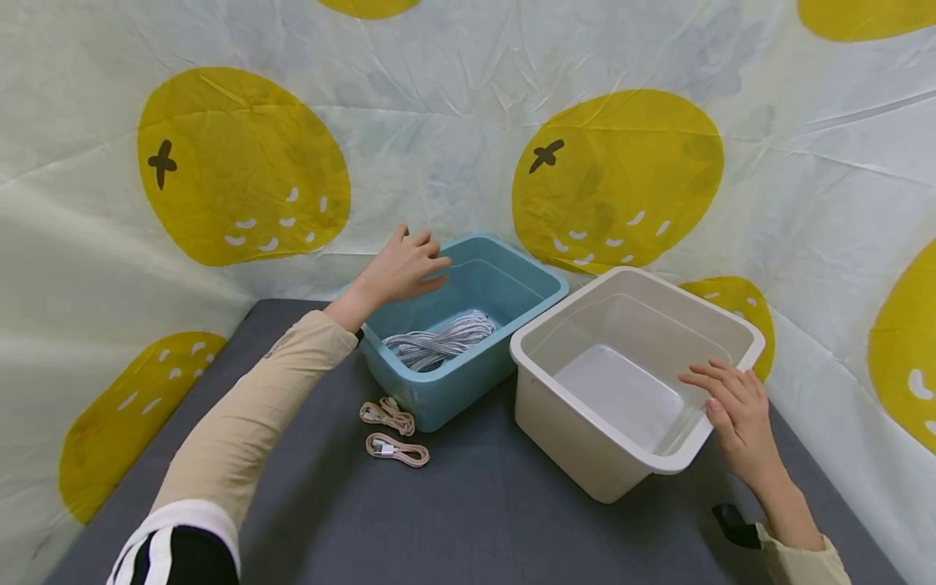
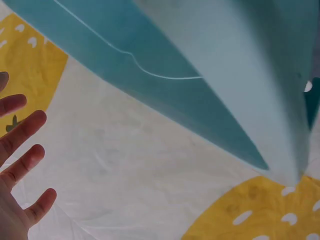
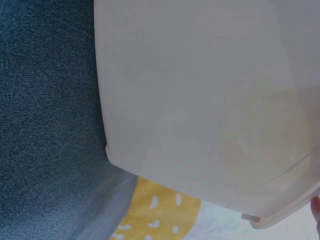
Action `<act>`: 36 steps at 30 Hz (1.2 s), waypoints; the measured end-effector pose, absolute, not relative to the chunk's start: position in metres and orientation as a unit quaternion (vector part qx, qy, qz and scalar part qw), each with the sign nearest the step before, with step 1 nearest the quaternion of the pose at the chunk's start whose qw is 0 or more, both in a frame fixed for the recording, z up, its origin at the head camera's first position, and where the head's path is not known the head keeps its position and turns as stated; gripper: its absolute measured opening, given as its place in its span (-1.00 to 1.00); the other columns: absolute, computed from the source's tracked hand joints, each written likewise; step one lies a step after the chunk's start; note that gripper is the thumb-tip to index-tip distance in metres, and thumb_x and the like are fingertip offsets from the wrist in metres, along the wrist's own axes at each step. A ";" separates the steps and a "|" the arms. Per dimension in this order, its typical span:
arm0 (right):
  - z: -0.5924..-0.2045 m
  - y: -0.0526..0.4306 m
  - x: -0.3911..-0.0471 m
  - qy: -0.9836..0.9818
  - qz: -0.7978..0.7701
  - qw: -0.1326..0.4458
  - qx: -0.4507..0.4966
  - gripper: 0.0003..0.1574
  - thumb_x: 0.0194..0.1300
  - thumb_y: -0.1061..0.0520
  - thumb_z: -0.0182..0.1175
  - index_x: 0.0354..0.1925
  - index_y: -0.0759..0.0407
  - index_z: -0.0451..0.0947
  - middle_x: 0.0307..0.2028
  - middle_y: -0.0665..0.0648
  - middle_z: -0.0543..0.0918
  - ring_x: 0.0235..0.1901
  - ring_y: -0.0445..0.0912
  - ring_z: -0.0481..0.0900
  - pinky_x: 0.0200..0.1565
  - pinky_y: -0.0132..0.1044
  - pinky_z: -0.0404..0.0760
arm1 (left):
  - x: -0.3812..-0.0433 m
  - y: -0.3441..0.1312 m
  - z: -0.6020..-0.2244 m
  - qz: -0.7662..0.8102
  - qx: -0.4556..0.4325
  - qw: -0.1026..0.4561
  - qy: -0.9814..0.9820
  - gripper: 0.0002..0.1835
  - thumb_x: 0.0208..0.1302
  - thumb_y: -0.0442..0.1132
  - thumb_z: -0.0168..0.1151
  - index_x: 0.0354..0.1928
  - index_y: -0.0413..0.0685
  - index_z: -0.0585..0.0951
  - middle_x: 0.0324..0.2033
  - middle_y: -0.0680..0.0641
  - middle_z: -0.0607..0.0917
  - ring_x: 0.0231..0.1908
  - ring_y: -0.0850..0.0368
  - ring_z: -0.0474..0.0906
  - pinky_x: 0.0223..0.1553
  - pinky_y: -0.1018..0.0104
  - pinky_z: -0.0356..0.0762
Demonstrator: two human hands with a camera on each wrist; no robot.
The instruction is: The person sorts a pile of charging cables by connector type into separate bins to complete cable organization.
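Note:
My left hand is over the left rim of a blue plastic bin, holding nothing. Its fingers are spread apart in the left wrist view. A bundle of white and grey cords lies inside that bin. On the right, my right hand is at the right rim of a beige plastic bin, its fingers loosely extended over the edge. Only a fingertip of it shows in the right wrist view, beside the beige bin's rim. The beige bin's visible floor is bare.
Two coiled pinkish charging cables, one behind the other, lie on the dark grey tabletop in front of the blue bin. The bins stand side by side. A white curtain with yellow fruit shapes surrounds the table.

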State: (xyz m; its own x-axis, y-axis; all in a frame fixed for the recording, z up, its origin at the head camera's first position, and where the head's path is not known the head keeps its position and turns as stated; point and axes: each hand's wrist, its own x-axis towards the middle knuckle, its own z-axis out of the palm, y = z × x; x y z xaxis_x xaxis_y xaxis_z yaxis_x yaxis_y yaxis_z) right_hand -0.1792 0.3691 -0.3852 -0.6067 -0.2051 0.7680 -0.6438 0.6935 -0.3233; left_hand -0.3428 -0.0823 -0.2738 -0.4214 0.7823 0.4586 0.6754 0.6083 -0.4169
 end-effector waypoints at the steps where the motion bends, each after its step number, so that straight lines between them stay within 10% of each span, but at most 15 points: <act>1: -0.385 0.369 -0.179 -0.844 0.300 0.365 0.251 -0.60 0.25 0.16 -0.18 -0.15 0.28 0.55 0.04 0.00 0.51 0.23 -0.17 0.19 0.22 0.24 -0.28 | -0.342 -0.083 -0.274 0.081 -0.433 0.314 -0.841 -0.80 0.19 -0.04 0.12 -0.26 0.02 0.55 -0.41 -0.07 0.53 -0.33 0.00 0.31 -0.25 0.05 0.18; 36: -0.387 0.368 -0.178 -0.842 0.306 0.368 0.248 -0.61 0.24 0.17 -0.17 -0.16 0.28 0.56 0.05 -0.07 0.50 0.23 -0.17 0.20 0.22 0.24 -0.28 | -0.284 -0.181 -0.282 0.041 -0.361 0.364 -0.858 -0.75 -0.05 -0.13 0.33 -0.31 -0.08 0.60 -0.43 -0.10 0.61 -0.33 -0.06 0.37 -0.25 -0.07 0.27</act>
State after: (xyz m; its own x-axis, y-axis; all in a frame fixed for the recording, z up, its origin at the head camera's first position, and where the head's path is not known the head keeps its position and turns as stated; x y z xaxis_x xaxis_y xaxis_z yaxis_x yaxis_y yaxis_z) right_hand -0.1781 0.3683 -0.3869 -0.6056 -0.1933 0.7719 -0.6437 0.6893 -0.3324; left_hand -0.2844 -0.1809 -0.2822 -0.4753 0.6491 0.5939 0.5889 0.7362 -0.3334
